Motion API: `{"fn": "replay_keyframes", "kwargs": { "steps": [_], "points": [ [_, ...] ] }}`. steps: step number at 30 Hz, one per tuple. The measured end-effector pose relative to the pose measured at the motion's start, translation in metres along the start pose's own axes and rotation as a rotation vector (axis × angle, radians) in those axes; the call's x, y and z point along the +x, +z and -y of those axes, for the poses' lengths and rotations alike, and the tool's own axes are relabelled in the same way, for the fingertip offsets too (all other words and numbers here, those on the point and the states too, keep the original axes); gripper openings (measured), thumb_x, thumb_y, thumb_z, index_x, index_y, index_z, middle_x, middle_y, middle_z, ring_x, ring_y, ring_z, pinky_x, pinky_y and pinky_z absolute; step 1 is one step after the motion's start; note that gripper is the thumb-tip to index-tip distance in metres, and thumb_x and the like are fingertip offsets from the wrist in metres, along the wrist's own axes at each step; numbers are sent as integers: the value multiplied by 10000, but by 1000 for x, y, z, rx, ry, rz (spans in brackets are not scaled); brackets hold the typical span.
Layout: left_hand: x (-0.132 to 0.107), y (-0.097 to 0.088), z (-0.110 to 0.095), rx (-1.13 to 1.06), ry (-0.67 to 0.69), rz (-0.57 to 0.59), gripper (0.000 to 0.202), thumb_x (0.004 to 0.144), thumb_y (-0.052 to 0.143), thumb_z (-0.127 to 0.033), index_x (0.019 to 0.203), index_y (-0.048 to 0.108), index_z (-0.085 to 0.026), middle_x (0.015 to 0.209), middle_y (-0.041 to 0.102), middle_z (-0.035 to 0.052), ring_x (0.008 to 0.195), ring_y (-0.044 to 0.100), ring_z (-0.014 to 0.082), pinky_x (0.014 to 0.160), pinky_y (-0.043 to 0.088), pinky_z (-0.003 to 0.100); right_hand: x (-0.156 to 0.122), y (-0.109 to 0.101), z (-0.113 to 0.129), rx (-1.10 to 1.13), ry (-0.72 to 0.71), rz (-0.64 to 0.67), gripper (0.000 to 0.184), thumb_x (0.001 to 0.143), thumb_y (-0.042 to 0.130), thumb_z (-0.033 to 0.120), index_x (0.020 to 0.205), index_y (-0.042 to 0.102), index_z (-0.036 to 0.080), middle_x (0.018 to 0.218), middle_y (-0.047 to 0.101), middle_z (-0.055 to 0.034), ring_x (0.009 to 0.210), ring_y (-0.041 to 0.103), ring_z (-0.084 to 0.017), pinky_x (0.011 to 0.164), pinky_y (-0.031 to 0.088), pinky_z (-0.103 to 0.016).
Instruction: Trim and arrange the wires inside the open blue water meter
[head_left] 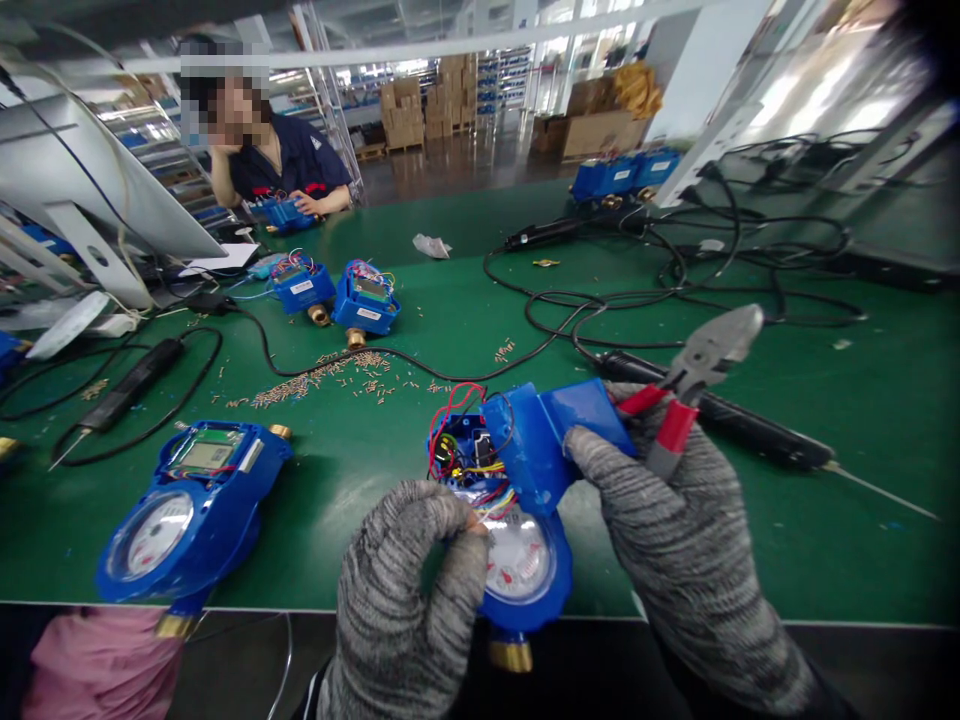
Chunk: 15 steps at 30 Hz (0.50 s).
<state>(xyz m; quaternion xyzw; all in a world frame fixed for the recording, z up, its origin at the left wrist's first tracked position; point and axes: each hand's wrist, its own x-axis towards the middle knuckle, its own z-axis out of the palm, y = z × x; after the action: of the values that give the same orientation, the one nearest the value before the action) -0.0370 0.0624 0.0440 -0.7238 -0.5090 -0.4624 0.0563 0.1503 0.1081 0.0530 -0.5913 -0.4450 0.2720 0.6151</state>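
An opened blue water meter (525, 560) with coloured wires and a white dial sits at the near edge of the green table (450, 320). My left hand (409, 590), in a grey knit glove, is closed against the meter's left side by the wires. My right hand (667, 520), also gloved, grips red-handled cutting pliers (697, 375) and presses on the meter's loose blue cover (555, 440), tilted up over the wiring.
Another blue meter (187, 510) lies at the left front. Two smaller open meters (337, 295) sit further back beside scattered small metal pieces (330, 375). Black cables (675, 270) and a black probe tool (720, 415) cross the table. A person (277, 160) sits opposite.
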Motion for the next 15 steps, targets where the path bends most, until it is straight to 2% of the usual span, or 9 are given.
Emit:
{"fn": "replay_keyframes", "kwargs": {
  "steps": [4,7,10,15],
  "points": [
    [-2,-1,-5,-45,-75,4,63,891,625,-191,941,648,-221,857,752,-6,784,743,144,774,616,245,-1,0,2,2,23,21,316,734,798,407,1022,697,324,932,736,-12,831,711,-275,751,632,-448],
    [-2,2,-10,-56,-117,-24,80,861,635,-168,912,633,-229,798,719,-24,711,717,126,710,603,231,-3,0,1,34,21,47,255,762,793,399,992,696,346,891,731,8,783,704,-260,700,629,-416],
    [-2,7,-13,-10,-120,-82,97,827,658,-150,898,636,-213,793,712,-12,699,709,135,705,598,247,-5,0,-1,65,37,45,251,775,796,389,1001,701,336,901,742,15,779,713,-247,686,630,-389],
    [-3,12,-11,-23,-80,-116,119,844,680,-131,931,637,-200,841,714,4,792,707,143,784,600,249,-6,-1,-3,93,29,45,253,759,822,385,960,713,278,851,745,8,714,711,-228,623,620,-349]
  ]
}}
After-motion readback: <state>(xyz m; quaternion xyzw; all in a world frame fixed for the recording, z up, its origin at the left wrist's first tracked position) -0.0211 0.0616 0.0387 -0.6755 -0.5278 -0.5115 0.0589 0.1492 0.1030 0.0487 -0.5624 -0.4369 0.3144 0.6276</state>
